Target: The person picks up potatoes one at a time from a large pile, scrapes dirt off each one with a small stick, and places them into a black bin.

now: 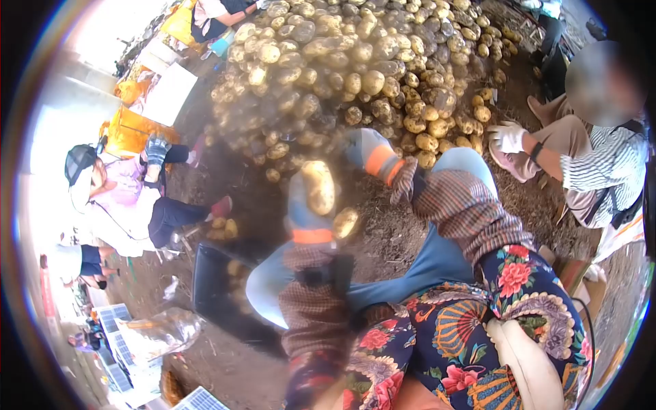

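Note:
My left hand (301, 208), in a grey-blue glove with an orange cuff, is closed on a large pale yellow potato (319, 188). A smaller potato (345, 223) shows just right of its wrist. At the near edge of a big potato heap (362, 55) is my right hand (369, 150), in a matching glove; its fingers are smeared by motion. Many potatoes in the heap carry dark soil. Beside my left knee stands a dark container (212, 283) with a few potatoes in or behind it.
A person (123, 184) in a pink top sits at the left, and another (601, 150) with a white glove at the right. More people work at the far side. Orange bags (133, 130), a white box (167, 92) and a plastic bag (164, 331) lie at the left.

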Available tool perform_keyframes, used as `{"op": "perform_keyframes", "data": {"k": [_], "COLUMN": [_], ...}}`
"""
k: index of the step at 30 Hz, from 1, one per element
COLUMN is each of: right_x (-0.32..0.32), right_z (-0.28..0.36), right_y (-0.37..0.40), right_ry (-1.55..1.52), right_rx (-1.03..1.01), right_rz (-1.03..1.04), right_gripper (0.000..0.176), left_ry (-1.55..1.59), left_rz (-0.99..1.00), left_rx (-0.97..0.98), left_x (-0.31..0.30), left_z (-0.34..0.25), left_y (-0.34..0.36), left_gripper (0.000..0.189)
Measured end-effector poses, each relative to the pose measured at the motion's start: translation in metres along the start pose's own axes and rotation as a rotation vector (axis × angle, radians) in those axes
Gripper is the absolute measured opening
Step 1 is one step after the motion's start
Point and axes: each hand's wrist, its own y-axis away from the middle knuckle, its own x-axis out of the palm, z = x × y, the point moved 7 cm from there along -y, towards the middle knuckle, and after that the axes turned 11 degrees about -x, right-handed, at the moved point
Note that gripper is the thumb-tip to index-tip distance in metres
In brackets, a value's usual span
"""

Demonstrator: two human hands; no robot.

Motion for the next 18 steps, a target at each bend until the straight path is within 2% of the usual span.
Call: {"op": "perform_keyframes", "data": {"k": [2, 3, 5, 7, 8, 9, 10, 13, 16, 18], "right_x": [-0.002, -0.002, -0.005, 0.004, 0.01, 0.014, 0.01, 0.019, 0.014, 0.016], "right_z": [0.022, 0.033, 0.05, 0.059, 0.062, 0.066, 0.07, 0.065, 0.074, 0.071], "right_y": [0.015, 0.019, 0.022, 0.027, 0.031, 0.036, 0.039, 0.038, 0.046, 0.043], "right_ry": [-0.014, -0.038, -0.086, -0.066, -0.017, 0.032, -0.031, 0.069, 0.051, 0.082], "right_rx": [-0.07, -0.094, -0.151, -0.308, -0.409, -0.509, -0.5, -0.517, -0.613, -0.573], "right_rz": [-0.006, 0.061, 0.177, 0.248, 0.265, 0.284, 0.288, 0.352, 0.329, 0.344], "right_gripper": [0.036, 0.035, 0.034, 0.028, 0.026, 0.024, 0.028, 0.029, 0.028, 0.028], "left_ry": [-0.18, -0.265, -0.372, -0.448, -0.398, -0.013, 0.401, 0.346, 0.287, 0.236], "left_rz": [-0.146, -0.213, -0.23, -0.217, -0.197, -0.047, -0.005, -0.118, -0.134, -0.204], "left_rx": [0.147, 0.201, 0.309, 0.447, 0.405, 0.137, -0.131, -0.155, -0.177, -0.05], "left_x": [-0.021, -0.035, -0.054, -0.054, -0.06, -0.044, -0.027, -0.005, -0.014, -0.018], "left_z": [0.002, 0.006, 0.01, 0.004, 0.009, 0.011, 0.014, -0.003, 0.002, 0.001], "left_y": [-0.001, -0.003, -0.023, -0.03, -0.037, -0.029, -0.015, 0.016, 0.006, 0.004], "left_gripper": [0.041, 0.041, 0.042, 0.045, 0.045, 0.044, 0.043, 0.041, 0.039, 0.039]}}
